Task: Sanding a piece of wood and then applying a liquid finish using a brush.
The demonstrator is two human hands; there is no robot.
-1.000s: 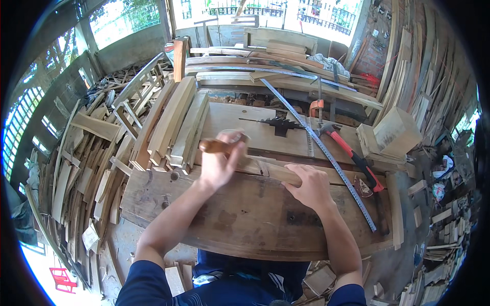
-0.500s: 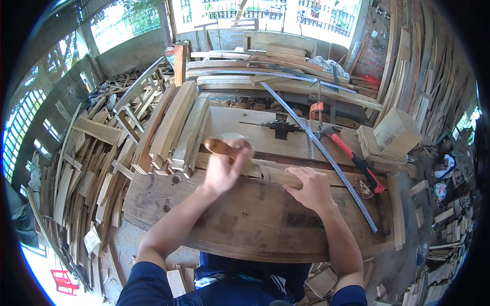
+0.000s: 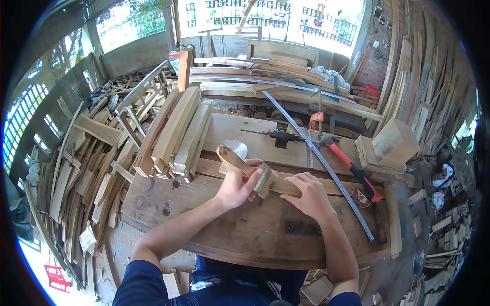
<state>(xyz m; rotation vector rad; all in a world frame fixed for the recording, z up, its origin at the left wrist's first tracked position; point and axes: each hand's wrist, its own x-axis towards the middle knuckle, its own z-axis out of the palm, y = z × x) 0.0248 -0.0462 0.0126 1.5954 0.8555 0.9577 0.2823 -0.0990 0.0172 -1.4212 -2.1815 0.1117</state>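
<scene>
A flat paintbrush with a wooden handle is gripped in my left hand, its handle pointing up and to the left. Its bristles lie against the near end of a short wooden piece. The other end of that piece is held by my right hand, fingers over the top and thumb at the near side. Both hands are just above the workbench. Behind the brush sits a round pale dish, partly hidden by the handle and my left hand.
Stacked shaped boards stand on the bench's left. A long metal ruler, a red and black hammer and a black toothed piece lie to the right, near a wooden block and an orange clamp.
The brush has turned from lying nearly flat to tilted, and my left hand has moved right and nearer to me. My right hand still holds the wooden piece, shifted slightly.
</scene>
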